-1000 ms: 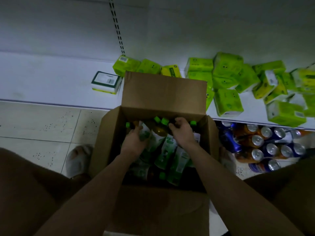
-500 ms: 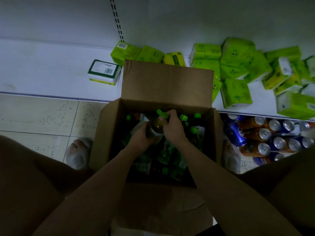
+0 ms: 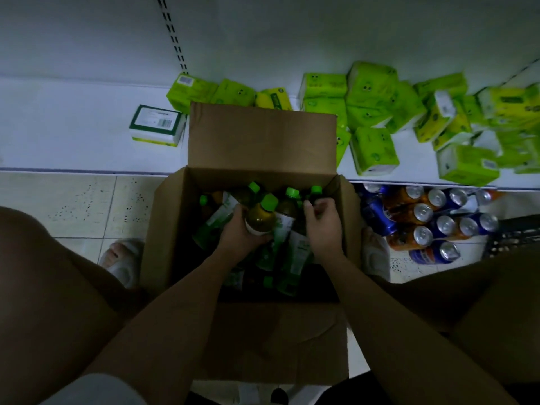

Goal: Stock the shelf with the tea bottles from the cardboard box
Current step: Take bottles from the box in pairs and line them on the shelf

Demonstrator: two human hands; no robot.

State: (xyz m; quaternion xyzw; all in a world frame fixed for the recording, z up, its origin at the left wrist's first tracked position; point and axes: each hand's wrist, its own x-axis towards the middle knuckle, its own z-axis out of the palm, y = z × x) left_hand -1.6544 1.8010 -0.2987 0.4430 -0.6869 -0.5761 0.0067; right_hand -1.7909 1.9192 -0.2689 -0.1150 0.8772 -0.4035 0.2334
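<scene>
Fingers (image 3: 238, 210) of my left hand (image 3: 239, 239) now grip one bottle (image 3: 261, 219), label unreadable; right hand (image 3: 323, 222) has let go, loosely curled over box (image 3: 263, 135).

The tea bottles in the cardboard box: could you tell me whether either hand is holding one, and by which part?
The left hand grips one tea bottle round its lower body. The right hand holds nothing.

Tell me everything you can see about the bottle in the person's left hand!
The tea bottle has a bright green screw cap and a clear, plastic-looking body full of brownish-yellow tea, with a pale label lower down. It is raised above the other bottles in the cardboard box, cap pointing up and away. The left hand wraps round its lower part; the right hand is beside it, not touching.
</scene>
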